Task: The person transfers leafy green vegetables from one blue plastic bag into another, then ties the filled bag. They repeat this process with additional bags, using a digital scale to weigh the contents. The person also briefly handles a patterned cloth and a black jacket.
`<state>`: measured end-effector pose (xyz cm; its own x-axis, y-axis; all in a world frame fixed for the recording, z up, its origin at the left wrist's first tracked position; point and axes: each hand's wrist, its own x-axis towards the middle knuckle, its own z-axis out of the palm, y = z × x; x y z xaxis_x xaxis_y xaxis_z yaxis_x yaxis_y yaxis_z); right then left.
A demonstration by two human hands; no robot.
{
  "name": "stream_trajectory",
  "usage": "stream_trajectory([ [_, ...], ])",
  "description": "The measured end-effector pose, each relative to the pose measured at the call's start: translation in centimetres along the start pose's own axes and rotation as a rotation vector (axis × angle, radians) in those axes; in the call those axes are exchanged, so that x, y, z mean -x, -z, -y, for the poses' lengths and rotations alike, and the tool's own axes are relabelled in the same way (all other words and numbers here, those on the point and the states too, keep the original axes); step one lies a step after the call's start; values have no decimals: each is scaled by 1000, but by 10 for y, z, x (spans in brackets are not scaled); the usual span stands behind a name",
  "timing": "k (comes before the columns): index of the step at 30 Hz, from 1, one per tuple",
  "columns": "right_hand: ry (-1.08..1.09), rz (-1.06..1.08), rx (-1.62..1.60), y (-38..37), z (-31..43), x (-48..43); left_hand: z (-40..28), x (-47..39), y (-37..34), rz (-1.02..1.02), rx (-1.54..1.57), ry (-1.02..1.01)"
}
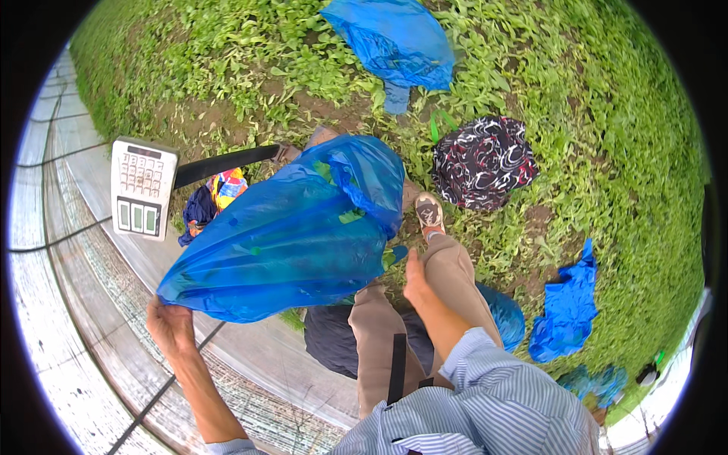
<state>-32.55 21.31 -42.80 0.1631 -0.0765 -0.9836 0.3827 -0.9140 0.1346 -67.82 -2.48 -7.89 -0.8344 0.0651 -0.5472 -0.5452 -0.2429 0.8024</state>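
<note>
A large blue plastic bag (284, 244) with green leaves (351, 216) in it stretches across the space in front of me. My left hand (172, 325) pinches its drawn-out lower left corner. Beside the bag's right edge is my right hand (417, 278), close to a leaf and a small blue flap; its fingertips are partly hidden, so I cannot tell whether it grips anything. The bag lies over a platform scale, mostly covering its platform (323, 136). A black post (227, 165) joins that scale to a white keypad and display head (143, 189) on the left.
A filled blue bag (398, 42) lies on the leafy ground ahead. A black patterned bag (483, 162) sits beyond my shoe (429, 213). Crumpled blue plastic (566, 310) lies to the right, colourful cloth (227, 187) by the scale post, and plastic sheeting (74, 284) at left.
</note>
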Motion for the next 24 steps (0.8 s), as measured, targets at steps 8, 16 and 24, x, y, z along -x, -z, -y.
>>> stream_trajectory([
  [8,103,300,-329,-160,-13,32,-32,1,-19,-99,-223,94],
  [16,671,86,580,-175,70,28,1,16,-31,157,-350,177],
  [24,974,-48,991,-104,107,8,-41,-82,7,270,-176,154],
])
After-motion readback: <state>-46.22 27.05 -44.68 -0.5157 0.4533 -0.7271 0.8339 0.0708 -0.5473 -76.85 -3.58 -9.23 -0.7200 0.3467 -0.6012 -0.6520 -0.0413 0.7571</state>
